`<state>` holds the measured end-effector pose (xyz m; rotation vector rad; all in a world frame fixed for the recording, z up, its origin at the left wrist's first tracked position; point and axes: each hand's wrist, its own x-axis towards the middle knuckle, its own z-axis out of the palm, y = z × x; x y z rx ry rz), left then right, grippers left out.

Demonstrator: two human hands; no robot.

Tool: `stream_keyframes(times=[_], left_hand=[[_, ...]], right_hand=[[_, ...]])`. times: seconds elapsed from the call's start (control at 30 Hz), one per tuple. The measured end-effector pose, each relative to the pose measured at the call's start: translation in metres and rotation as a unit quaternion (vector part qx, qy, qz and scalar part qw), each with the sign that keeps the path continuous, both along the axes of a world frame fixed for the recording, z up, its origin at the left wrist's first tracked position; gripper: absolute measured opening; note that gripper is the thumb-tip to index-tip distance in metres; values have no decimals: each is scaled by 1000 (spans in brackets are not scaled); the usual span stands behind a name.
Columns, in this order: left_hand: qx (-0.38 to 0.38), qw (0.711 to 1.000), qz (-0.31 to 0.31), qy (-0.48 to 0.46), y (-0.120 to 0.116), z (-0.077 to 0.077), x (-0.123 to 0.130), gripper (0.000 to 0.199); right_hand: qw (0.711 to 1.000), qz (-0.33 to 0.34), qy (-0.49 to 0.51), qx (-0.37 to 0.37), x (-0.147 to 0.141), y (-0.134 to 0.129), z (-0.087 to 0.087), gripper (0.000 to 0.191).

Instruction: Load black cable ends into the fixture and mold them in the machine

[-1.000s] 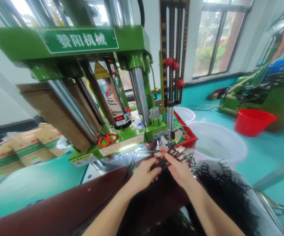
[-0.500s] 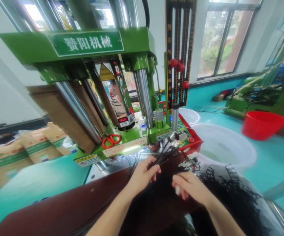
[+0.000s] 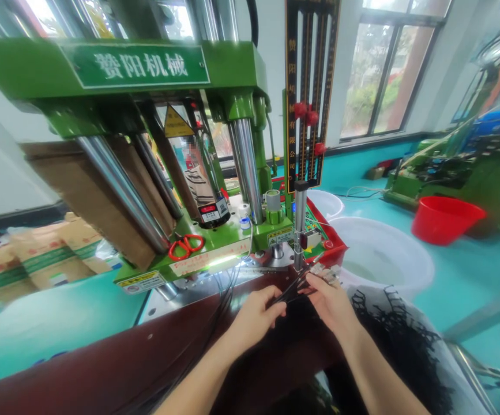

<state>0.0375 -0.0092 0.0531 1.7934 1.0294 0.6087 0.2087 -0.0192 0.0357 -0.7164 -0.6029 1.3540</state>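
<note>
Thin black cables (image 3: 221, 311) run across the dark red tabletop (image 3: 115, 351) in front of a green press machine (image 3: 232, 245). My left hand (image 3: 264, 311) is curled around some of these cables, its thumb and fingers closed. To its right, my right hand (image 3: 325, 297) has its thumb and fingers pinched at the cable ends, beside a cluster of silvery connectors (image 3: 330, 275). Exactly which pieces its fingertips grip is blurred. The two hands are apart, at about the same height.
Red-handled scissors (image 3: 186, 246) lie on the machine ledge. A control box with red edges (image 3: 334, 245) stands behind my right hand. Black branched pieces (image 3: 399, 328) lie on a pale sack at right. Beyond are a white tub (image 3: 423, 259) and a red bucket (image 3: 444, 219).
My right hand has moved up and forward to the connectors and cable ends and closed there. My left hand has shifted slightly and stays closed. The camera view has turned a little to the right.
</note>
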Motion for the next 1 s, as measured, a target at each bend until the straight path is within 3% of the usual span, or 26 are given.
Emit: stream_keyframes(times=[0.37, 0.43, 0.53, 0.6, 0.73, 0.83, 0.9, 1.0], left_hand=[[26, 999, -32, 23, 3, 6, 2, 15], [13, 999, -39, 0, 4, 3, 3, 14], [-33, 997, -71, -23, 5, 0, 5, 15], [-49, 994, -98, -11, 6, 0, 7, 18], [-57, 991, -117, 31, 7, 5, 9, 22], [-47, 990, -117, 63, 7, 7, 4, 22], [-53, 988, -122, 82, 6, 2, -2, 21], [-96, 982, -134, 96, 4, -14, -9, 21]], right_hand=[[983, -121, 134, -21, 1, 11, -5, 9], [988, -76, 133, 11, -2, 9, -5, 11], [988, 63, 130, 49, -7, 5, -7, 24], [988, 104, 98, 63, -8, 4, -9, 26], [993, 87, -8, 79, 3, 9, -5, 21], [994, 70, -19, 83, 21, 18, 0, 22], [994, 59, -9, 90, 33, 25, -1, 21], [993, 97, -16, 70, 48, 30, -12, 21]])
